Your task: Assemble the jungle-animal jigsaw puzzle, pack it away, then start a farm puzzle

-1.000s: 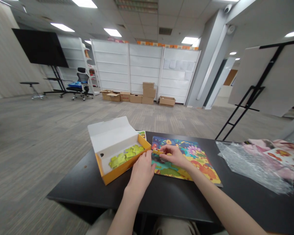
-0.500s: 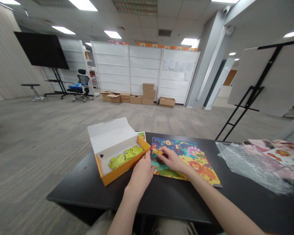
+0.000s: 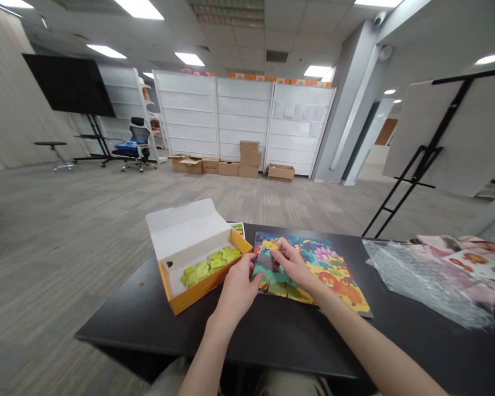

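Observation:
A colourful animal jigsaw puzzle [image 3: 328,278] lies on the black table, with a lion at its right. My right hand [image 3: 292,265] is closed in a pinch on a yellow-edged puzzle piece [image 3: 269,245] over the puzzle's left part. At the left edge, my left hand [image 3: 240,280] has thumb and fingers closed about the teal and grey portion, which looks slightly raised; the fingertips are partly hidden. Just left of that hand stands an open yellow box [image 3: 198,297] with a white lid. Several green puzzle pieces [image 3: 208,265] lie inside it.
Clear plastic wrap [image 3: 424,283] and pink cloth [image 3: 441,247] lie at the table's right. A printed card [image 3: 238,227] shows behind the box. Beyond the table are an easel board [image 3: 449,132], cardboard boxes [image 3: 249,159] and an office chair [image 3: 138,146].
My right hand has shifted slightly up and right with the piece, showing more of its yellow and grey face. My left fingers have closed around the puzzle's left edge. The box stays put.

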The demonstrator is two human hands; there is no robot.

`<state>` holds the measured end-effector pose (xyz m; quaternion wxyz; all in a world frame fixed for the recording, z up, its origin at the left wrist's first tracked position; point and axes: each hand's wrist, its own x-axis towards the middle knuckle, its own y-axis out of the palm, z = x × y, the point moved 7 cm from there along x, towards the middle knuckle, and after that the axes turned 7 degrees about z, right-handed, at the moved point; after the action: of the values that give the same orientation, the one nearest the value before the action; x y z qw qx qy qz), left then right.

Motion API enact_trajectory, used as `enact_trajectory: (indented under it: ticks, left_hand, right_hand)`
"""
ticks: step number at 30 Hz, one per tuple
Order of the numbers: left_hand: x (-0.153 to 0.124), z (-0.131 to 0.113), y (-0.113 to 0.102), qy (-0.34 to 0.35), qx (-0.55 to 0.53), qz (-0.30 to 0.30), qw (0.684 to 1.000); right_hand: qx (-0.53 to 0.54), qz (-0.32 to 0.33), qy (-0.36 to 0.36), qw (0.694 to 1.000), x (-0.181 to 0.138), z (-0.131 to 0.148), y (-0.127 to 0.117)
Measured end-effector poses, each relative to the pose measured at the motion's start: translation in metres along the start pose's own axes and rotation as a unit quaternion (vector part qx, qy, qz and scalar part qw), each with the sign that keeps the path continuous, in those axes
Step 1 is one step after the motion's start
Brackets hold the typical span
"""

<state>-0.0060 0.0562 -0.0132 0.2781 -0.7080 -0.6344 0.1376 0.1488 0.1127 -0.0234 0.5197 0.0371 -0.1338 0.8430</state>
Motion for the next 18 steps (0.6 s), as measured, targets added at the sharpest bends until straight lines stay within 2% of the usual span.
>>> enact_trajectory:
  ticks: [7,10,14,18]
  left_hand:
    - [0.003,-0.003,-0.002,0.018,-0.117,-0.019,0.993]
    - [0.004,-0.005,-0.007,0.02,-0.127,-0.041,0.991]
    - [0.004,-0.004,-0.014,0.02,-0.13,-0.074,0.989]
    - [0.005,-0.003,-0.016,0.017,-0.24,-0.054,0.969]
  right_hand:
    - [0.008,0.019,-0.002,1.0,-0.002,0.008,0.01]
    - [0.002,0.075,0.008,0.997,-0.003,0.006,0.011]
    - [-0.03,0.168,0.063,0.983,-0.008,-0.002,0.006]
    - [0.021,0.181,0.104,0.978,-0.013,-0.002,0.001]
